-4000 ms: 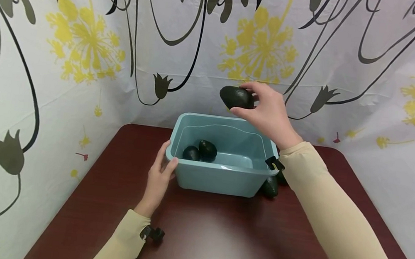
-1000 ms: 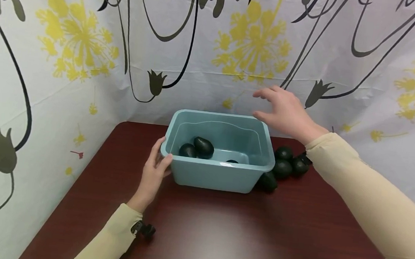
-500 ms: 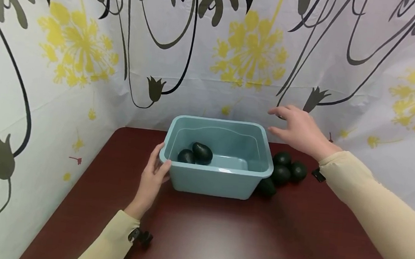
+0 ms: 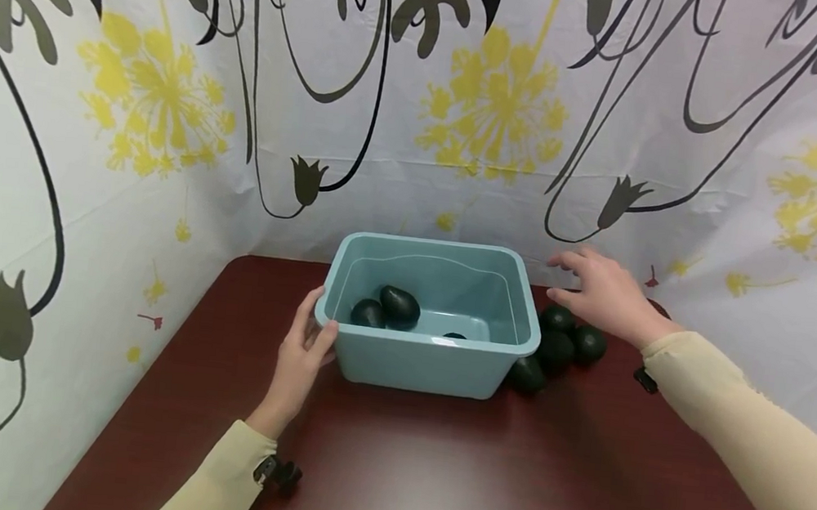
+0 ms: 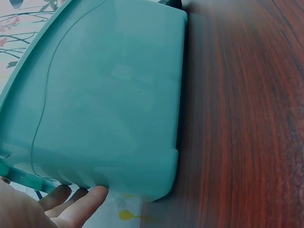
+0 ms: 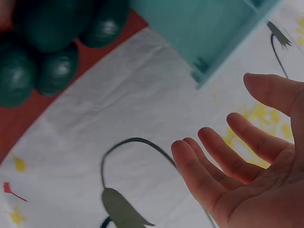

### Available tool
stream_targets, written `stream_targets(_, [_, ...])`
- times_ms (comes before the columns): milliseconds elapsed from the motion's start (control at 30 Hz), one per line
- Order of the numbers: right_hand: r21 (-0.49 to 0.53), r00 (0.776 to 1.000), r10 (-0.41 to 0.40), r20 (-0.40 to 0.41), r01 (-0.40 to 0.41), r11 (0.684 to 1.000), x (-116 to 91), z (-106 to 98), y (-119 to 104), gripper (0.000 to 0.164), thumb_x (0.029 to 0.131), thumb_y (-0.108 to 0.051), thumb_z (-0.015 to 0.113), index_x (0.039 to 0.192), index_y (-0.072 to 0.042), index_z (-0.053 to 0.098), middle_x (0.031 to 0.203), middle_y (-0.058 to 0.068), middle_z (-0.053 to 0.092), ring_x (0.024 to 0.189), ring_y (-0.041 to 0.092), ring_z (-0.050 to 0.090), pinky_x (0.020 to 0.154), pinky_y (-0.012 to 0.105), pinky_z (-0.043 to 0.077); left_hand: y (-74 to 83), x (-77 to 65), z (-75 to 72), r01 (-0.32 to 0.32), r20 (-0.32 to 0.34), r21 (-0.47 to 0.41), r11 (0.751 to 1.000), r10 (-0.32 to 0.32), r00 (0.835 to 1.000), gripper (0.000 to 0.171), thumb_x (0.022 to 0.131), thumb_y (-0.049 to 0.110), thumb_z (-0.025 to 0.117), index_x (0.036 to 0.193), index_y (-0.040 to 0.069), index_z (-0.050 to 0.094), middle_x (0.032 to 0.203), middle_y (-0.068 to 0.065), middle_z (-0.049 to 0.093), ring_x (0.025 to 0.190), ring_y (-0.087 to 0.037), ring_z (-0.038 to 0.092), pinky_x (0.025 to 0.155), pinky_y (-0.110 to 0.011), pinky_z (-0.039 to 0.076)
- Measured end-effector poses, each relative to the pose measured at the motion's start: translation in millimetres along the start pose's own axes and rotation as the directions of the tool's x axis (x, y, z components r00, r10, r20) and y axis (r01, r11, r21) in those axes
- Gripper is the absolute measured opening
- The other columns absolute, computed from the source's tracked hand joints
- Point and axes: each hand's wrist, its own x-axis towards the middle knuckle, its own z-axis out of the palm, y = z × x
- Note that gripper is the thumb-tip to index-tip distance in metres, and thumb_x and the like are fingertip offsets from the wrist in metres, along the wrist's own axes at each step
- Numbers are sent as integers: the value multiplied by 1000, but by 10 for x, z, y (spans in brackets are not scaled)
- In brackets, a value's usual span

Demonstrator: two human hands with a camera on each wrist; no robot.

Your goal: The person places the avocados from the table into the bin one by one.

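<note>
A light blue plastic bin stands on the table, also filling most of the left wrist view. My left hand holds its front left corner, thumb at the front and fingers along the end; in the left wrist view, fingertips meet the wall below the rim. Inside lie two dark green avocados on the left, plus another mostly hidden behind the front rim. My right hand, fingers spread and holding nothing, hovers over several avocados outside the bin's right end; they also show in the right wrist view.
The dark red-brown table reaches back to a white cloth printed with yellow and grey flowers, which hangs behind and on both sides. A small black camera sits at the left wrist, another at the right.
Four seconds ago my right hand held an avocado above the bin; it is now empty, and has moved right and down to the avocados outside. My left hand has stayed at the corner.
</note>
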Motion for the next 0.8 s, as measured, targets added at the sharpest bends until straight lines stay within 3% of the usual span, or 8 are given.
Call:
stream_targets(233, [5, 999, 17, 36, -17, 1000, -103, 199, 169, 48, 90, -20, 76, 134, -8, 61, 131, 17, 58, 116, 39, 57, 87, 59, 49, 112, -29, -1, 32, 11, -15, 999, -32, 999, 64, 103, 36, 59, 158, 35, 26, 159, -9, 34, 137, -34, 46, 93, -63, 47])
stream_targets(500, [22, 998, -12, 63, 11, 1000, -222, 446, 288, 46, 88, -17, 78, 130, -6, 63, 125, 18, 62, 112, 39, 60, 87, 59, 50, -21, -33, -12, 46, -1, 23, 999, -46, 999, 62, 101, 46, 57, 155, 48, 26, 158, 4, 35, 137, -25, 46, 93, -59, 49])
stream_targets(800, [113, 996, -15, 91, 5, 994, -328, 621, 267, 46, 87, -16, 79, 129, -7, 64, 123, 15, 64, 111, 36, 61, 89, 58, 50, 10, -40, 0, 45, 2, 13, 999, -45, 999, 63, 103, 42, 57, 156, 46, 25, 159, -1, 33, 137, -29, 46, 94, -62, 47])
